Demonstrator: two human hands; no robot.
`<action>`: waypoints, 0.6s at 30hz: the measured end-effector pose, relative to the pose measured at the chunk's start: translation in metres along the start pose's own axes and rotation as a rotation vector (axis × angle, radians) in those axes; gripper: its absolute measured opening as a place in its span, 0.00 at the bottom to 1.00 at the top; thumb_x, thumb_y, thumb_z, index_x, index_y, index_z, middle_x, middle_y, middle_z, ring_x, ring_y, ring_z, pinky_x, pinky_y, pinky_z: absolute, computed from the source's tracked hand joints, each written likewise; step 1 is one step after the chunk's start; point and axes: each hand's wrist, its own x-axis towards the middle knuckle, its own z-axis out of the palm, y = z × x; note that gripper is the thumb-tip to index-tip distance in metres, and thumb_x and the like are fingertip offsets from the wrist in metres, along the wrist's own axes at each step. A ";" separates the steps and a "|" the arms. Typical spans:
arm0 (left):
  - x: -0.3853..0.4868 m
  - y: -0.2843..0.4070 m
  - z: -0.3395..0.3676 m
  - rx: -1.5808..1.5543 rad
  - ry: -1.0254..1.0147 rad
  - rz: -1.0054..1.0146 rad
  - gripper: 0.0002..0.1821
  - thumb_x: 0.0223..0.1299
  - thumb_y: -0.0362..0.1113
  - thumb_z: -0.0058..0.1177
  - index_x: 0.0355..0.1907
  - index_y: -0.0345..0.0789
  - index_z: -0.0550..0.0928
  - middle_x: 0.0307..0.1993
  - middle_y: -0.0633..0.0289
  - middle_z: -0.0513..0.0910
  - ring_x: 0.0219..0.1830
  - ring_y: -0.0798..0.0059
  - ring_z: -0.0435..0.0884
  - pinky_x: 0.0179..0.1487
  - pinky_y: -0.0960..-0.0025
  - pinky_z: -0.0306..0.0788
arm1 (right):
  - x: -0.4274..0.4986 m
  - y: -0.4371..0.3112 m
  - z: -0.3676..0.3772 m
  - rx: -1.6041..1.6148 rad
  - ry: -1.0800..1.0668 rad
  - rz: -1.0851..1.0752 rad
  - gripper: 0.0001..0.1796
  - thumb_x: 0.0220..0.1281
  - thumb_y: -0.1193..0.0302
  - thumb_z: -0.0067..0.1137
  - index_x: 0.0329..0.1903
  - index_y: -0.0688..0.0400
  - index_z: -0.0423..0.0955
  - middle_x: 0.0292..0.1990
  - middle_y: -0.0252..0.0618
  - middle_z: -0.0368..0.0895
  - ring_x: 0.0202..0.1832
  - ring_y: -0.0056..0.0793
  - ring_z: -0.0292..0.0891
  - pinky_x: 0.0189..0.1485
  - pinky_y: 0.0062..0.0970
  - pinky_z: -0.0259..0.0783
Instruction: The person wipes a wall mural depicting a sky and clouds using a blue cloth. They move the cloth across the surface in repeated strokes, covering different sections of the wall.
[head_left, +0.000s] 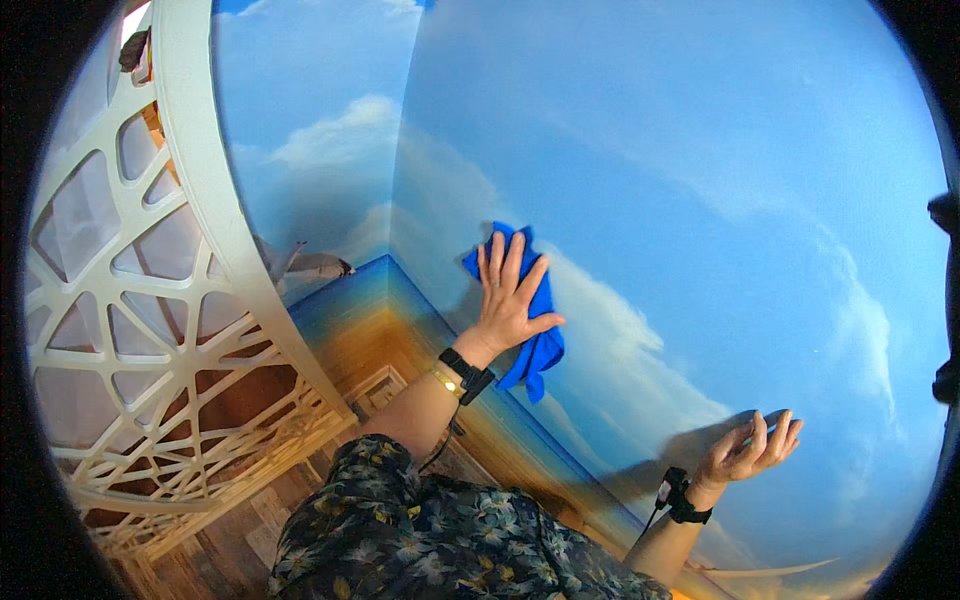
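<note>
My left hand (510, 304) lies flat with spread fingers over a blue cloth (546, 341), pressing it on a wall painted with sky and clouds (675, 187). The cloth's lower part hangs loose beside my wrist. At the lower right my right hand (752, 448) is raised near the same wall, fingers apart and partly curled, holding nothing. Its shadow falls on the wall; whether it touches the wall cannot be told.
A pale openwork lattice panel (191, 150) with a broad curved frame stands at the left. The painted wall meets another at a corner beyond my left hand. Below runs a blue-and-brown painted band (390, 300), over a wood-patterned floor (255, 525).
</note>
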 end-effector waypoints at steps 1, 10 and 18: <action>-0.014 -0.002 0.003 0.003 -0.004 -0.020 0.50 0.63 0.73 0.45 0.79 0.45 0.52 0.79 0.43 0.42 0.79 0.37 0.35 0.73 0.28 0.30 | -0.001 0.001 0.000 -0.005 0.000 -0.003 0.16 0.66 0.80 0.47 0.52 0.52 0.77 0.66 0.48 0.71 0.74 0.53 0.58 0.77 0.59 0.48; -0.095 0.041 0.012 -0.095 -0.157 -0.242 0.51 0.67 0.66 0.47 0.80 0.42 0.44 0.79 0.40 0.34 0.78 0.33 0.29 0.73 0.28 0.31 | -0.004 0.005 -0.001 -0.020 0.003 0.000 0.17 0.66 0.80 0.48 0.53 0.51 0.77 0.67 0.48 0.70 0.74 0.52 0.58 0.77 0.56 0.47; 0.013 0.114 0.015 -0.109 0.014 0.083 0.42 0.67 0.69 0.43 0.75 0.46 0.63 0.77 0.44 0.49 0.79 0.38 0.38 0.72 0.25 0.29 | 0.004 0.009 -0.007 0.021 0.001 0.031 0.18 0.59 0.78 0.48 0.49 0.51 0.79 0.65 0.48 0.73 0.72 0.53 0.61 0.78 0.54 0.46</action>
